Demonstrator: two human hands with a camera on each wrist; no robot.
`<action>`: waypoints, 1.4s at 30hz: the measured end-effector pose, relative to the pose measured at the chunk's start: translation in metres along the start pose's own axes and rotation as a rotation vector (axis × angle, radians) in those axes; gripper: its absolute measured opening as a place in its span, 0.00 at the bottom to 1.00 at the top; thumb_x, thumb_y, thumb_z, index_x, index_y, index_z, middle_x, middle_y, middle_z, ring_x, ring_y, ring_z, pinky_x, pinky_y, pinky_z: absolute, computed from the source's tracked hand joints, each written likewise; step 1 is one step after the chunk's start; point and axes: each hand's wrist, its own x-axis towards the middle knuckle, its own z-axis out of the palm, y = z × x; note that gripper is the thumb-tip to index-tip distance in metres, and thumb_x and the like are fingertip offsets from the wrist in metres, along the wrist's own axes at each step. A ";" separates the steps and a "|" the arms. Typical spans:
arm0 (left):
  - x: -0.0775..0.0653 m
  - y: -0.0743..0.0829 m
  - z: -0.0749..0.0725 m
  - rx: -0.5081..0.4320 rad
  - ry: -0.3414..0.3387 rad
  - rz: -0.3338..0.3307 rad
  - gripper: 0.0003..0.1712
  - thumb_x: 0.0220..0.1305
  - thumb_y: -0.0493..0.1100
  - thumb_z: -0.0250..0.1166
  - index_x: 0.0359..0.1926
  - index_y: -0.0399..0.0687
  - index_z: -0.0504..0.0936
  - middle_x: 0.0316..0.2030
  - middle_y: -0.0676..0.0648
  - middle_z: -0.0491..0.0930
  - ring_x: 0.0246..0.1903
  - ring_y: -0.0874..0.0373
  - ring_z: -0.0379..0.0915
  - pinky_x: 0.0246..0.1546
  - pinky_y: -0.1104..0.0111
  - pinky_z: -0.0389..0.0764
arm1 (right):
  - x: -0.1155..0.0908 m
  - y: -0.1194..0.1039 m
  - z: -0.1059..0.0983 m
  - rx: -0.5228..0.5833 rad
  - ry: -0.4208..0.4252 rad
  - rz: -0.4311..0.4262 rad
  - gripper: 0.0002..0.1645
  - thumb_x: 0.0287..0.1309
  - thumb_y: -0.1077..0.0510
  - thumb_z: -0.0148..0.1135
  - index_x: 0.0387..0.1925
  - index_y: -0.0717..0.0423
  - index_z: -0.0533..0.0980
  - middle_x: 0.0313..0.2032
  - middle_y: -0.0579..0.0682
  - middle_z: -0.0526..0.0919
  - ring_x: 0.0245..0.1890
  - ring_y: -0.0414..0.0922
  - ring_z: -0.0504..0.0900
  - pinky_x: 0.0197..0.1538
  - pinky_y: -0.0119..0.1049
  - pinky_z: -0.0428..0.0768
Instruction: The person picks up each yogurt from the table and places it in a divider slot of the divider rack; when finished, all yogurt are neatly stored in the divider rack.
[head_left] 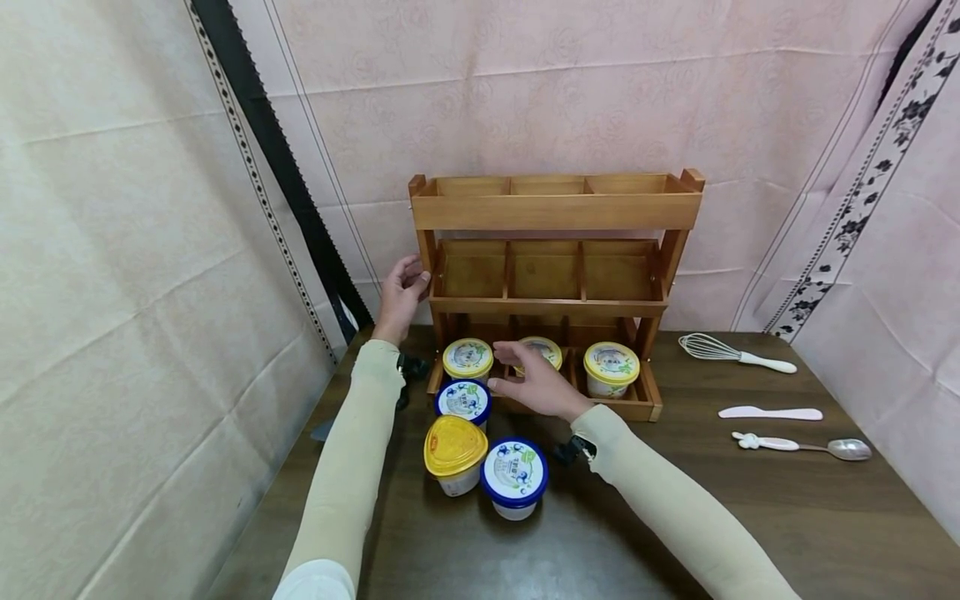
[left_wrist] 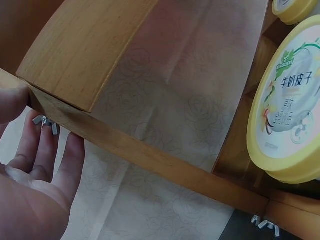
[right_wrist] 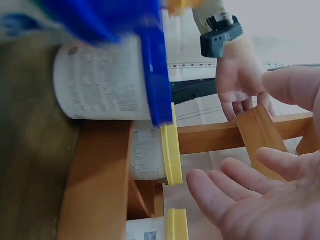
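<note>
A wooden three-tier rack (head_left: 555, 214) stands at the back of the table. My left hand (head_left: 400, 300) holds its left side post; in the left wrist view the thumb lies on one side of the post (left_wrist: 135, 148) and the fingers on the other, near a wing nut (left_wrist: 46, 124). Over the bottom tier hovers my right hand (head_left: 542, 385), fingers extended and holding nothing. It partly hides the middle yellow-lidded tub (head_left: 543, 347). Beside that sit a left yellow-lidded tub (head_left: 468, 357) and a right yellow-lidded tub (head_left: 611, 365).
In front of the rack stand a blue-lidded tub (head_left: 463, 401), a tub with a plain yellow lid (head_left: 454, 442) and a nearer blue-lidded tub (head_left: 514, 468). To the right lie a whisk (head_left: 738, 352), a white knife (head_left: 771, 413) and a spoon (head_left: 802, 444). Curtains (head_left: 555, 108) hang behind.
</note>
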 end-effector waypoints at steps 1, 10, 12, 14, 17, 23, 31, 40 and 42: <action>0.000 0.000 0.000 0.001 0.001 0.000 0.25 0.78 0.46 0.63 0.73 0.58 0.74 0.64 0.44 0.76 0.57 0.54 0.75 0.64 0.54 0.82 | -0.003 0.001 0.000 -0.004 -0.005 -0.005 0.43 0.69 0.43 0.70 0.79 0.47 0.63 0.75 0.53 0.70 0.76 0.55 0.70 0.72 0.55 0.76; 0.001 -0.001 0.002 0.002 0.008 0.010 0.25 0.78 0.46 0.63 0.72 0.57 0.74 0.63 0.44 0.77 0.56 0.54 0.75 0.62 0.54 0.83 | -0.037 0.015 0.001 0.029 -0.060 0.001 0.41 0.68 0.41 0.70 0.77 0.42 0.66 0.74 0.51 0.73 0.75 0.54 0.72 0.72 0.59 0.75; 0.001 -0.001 0.002 0.002 0.011 0.009 0.25 0.78 0.45 0.63 0.72 0.57 0.74 0.63 0.43 0.77 0.57 0.53 0.75 0.63 0.53 0.83 | -0.044 0.018 0.001 0.034 -0.073 -0.005 0.41 0.68 0.41 0.70 0.77 0.42 0.66 0.74 0.53 0.73 0.75 0.56 0.72 0.72 0.60 0.75; 0.001 0.000 0.002 0.010 0.013 0.005 0.25 0.79 0.46 0.63 0.72 0.57 0.74 0.64 0.43 0.76 0.57 0.52 0.74 0.64 0.53 0.82 | -0.052 0.021 0.001 0.035 -0.080 -0.008 0.41 0.69 0.41 0.70 0.77 0.42 0.66 0.74 0.55 0.73 0.74 0.57 0.72 0.72 0.60 0.75; 0.002 -0.001 0.002 0.015 0.009 0.000 0.25 0.79 0.46 0.63 0.73 0.58 0.74 0.65 0.43 0.76 0.58 0.52 0.74 0.64 0.53 0.82 | -0.062 0.024 0.001 0.030 -0.088 -0.014 0.40 0.69 0.42 0.69 0.77 0.43 0.66 0.73 0.57 0.74 0.74 0.58 0.73 0.71 0.58 0.77; 0.002 -0.002 0.001 0.014 0.010 -0.004 0.25 0.79 0.46 0.63 0.73 0.59 0.74 0.66 0.43 0.76 0.60 0.51 0.74 0.65 0.53 0.81 | -0.080 0.028 0.000 0.028 -0.109 -0.031 0.37 0.71 0.43 0.68 0.75 0.43 0.67 0.71 0.55 0.76 0.72 0.56 0.74 0.69 0.60 0.78; 0.000 -0.002 0.003 0.024 0.010 0.002 0.24 0.79 0.47 0.62 0.73 0.60 0.74 0.67 0.43 0.75 0.61 0.50 0.74 0.66 0.52 0.81 | -0.099 0.032 0.002 0.011 -0.187 -0.041 0.35 0.73 0.45 0.66 0.75 0.44 0.68 0.72 0.58 0.75 0.71 0.56 0.76 0.66 0.58 0.81; 0.001 -0.002 0.002 0.025 0.016 0.008 0.24 0.79 0.47 0.62 0.72 0.60 0.74 0.65 0.44 0.76 0.60 0.52 0.74 0.64 0.55 0.82 | -0.109 0.029 0.009 -0.076 -0.269 -0.044 0.46 0.68 0.41 0.71 0.80 0.47 0.63 0.75 0.51 0.71 0.69 0.51 0.76 0.61 0.41 0.85; 0.001 -0.003 0.002 0.024 0.014 0.008 0.24 0.79 0.47 0.62 0.72 0.60 0.74 0.65 0.44 0.76 0.60 0.52 0.75 0.64 0.55 0.82 | -0.110 0.028 0.010 -0.079 -0.279 -0.046 0.49 0.66 0.40 0.72 0.80 0.47 0.62 0.74 0.51 0.71 0.68 0.50 0.77 0.61 0.39 0.84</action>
